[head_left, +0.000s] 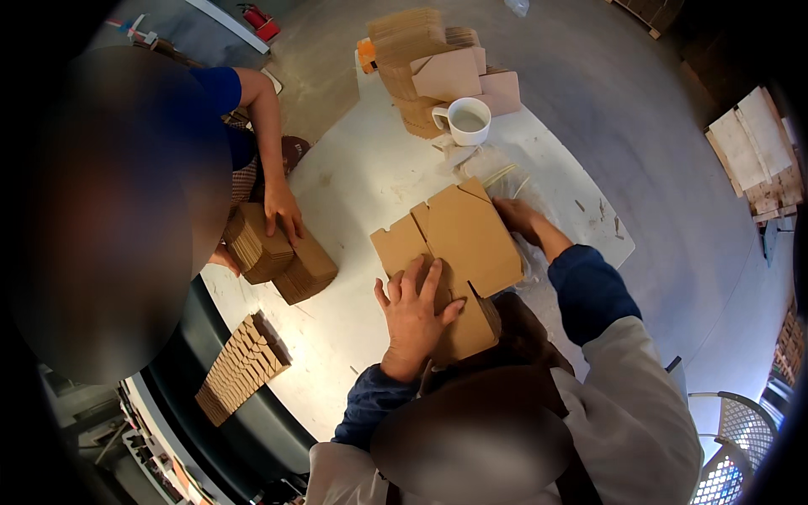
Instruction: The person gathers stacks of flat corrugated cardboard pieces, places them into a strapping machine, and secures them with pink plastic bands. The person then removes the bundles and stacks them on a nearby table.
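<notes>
A stack of flat, die-cut cardboard box blanks [475,240] lies in front of me on the white table, with slots cut in its top sheet. My left hand [412,311] rests on the near left part of the top sheet, fingers spread. At the far right edge of the stack, my right hand [520,220] has its fingers curled against the cardboard; their tips are partly hidden. Crumpled clear plastic wrap [534,265] lies beside and under the stack on that side.
Across the table at left, another person's hand [284,210] presses on bundled cardboard pieces [307,269]. A slotted cardboard bundle [244,366] sits at the near left edge, by a black belt [273,438]. A white mug [468,122] stands before tall cardboard piles [408,59].
</notes>
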Available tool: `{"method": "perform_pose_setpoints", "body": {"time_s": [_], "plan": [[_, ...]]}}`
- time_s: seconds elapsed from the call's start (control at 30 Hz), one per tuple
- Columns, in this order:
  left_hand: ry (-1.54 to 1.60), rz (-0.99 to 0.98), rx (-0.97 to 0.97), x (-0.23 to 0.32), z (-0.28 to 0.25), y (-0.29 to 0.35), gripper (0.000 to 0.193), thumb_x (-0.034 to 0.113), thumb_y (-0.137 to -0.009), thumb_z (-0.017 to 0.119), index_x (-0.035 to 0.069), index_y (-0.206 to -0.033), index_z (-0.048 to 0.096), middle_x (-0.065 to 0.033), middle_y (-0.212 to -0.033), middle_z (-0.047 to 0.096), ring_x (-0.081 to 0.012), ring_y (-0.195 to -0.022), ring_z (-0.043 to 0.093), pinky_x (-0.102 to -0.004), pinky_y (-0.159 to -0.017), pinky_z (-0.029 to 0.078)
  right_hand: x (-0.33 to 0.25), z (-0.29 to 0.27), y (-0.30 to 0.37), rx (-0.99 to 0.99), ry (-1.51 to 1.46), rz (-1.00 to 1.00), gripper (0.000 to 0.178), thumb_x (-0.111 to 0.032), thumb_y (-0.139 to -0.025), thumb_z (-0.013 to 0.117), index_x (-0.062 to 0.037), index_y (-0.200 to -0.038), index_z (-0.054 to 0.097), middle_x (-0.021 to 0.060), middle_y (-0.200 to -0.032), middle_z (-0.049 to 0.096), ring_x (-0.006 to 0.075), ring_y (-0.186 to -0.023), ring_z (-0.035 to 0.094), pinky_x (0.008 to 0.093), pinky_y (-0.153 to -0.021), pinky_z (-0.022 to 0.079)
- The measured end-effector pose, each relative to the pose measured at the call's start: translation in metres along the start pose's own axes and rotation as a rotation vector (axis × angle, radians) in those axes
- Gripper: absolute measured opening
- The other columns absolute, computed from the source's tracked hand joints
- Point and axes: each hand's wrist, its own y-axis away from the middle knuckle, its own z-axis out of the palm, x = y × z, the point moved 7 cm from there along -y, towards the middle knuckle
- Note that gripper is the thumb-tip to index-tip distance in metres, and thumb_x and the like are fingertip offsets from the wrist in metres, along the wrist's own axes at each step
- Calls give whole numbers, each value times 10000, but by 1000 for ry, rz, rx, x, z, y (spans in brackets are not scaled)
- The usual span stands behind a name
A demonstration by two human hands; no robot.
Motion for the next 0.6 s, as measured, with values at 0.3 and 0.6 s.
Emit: {"method": "perform_pose_setpoints", "body": {"time_s": [0.3, 0.6], "plan": [[14, -25, 35, -6, -7, 9, 721, 478, -704, 736, 158, -1317, 534, -87, -1351, 458, -322, -1140, 449, -590, -1031, 268, 29, 29, 9, -186, -130, -285, 618, -477, -1028, 305, 27, -1284, 554, 181, -1218, 616, 238, -1155, 562, 335, -977, 417], [77, -32, 99, -20, -19, 17, 681, 504, -771, 681, 177, -1342, 506, -75, -1349, 444, -305, -1195, 423, -579, -1042, 287, 35, 49, -1, -291, -227, -19, 586, -483, -1010, 348, -16, -1307, 539, 146, -1220, 598, 210, -1106, 553, 323, -932, 421]]}}
